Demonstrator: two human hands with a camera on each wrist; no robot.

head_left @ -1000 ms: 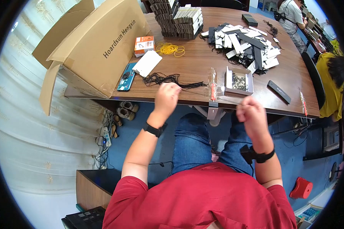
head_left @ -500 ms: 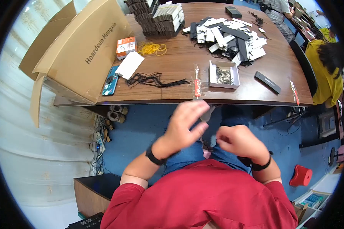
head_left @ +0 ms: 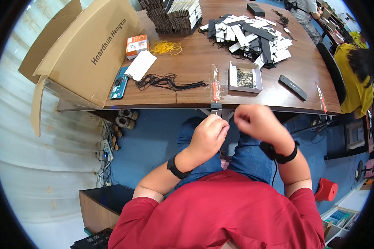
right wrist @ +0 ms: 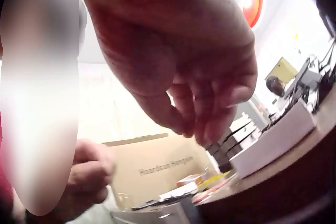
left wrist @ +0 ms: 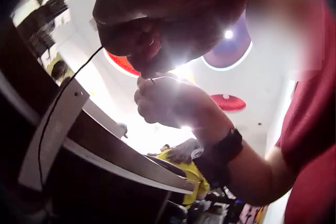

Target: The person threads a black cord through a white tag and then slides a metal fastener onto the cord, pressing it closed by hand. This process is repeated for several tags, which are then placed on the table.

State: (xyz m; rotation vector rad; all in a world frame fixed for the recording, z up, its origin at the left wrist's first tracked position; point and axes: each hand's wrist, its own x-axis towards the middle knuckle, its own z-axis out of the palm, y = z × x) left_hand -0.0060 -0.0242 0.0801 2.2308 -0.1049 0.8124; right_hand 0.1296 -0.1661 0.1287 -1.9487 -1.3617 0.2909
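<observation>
In the head view the left hand (head_left: 207, 137) is beside the right hand (head_left: 262, 124), both in front of the table edge. A thin black cord (left wrist: 62, 90) hangs from the left hand (left wrist: 157, 19), whose thumb and fingers pinch it. The right hand (right wrist: 184, 56) has its fingers curled towards the thumb; in the left wrist view a tiny dark piece (left wrist: 152, 80) shows at its fingertips, too small to identify. On the table lie a bundle of black cords (head_left: 166, 82) and a white box (head_left: 258, 88) of small metallic parts.
A large cardboard box (head_left: 87, 58) stands at left, near a blue phone (head_left: 119, 85), a white packet (head_left: 141, 65) and yellow bands (head_left: 166, 47). Behind are stacked pieces (head_left: 166, 18) and a pile of white and black strips (head_left: 265, 45). A black bar (head_left: 293, 87) lies at right.
The left hand has moved right from beside the cord bundle, and its spread thumb and fingers have closed together. The right hand has come left and is now a little higher than half a second ago.
</observation>
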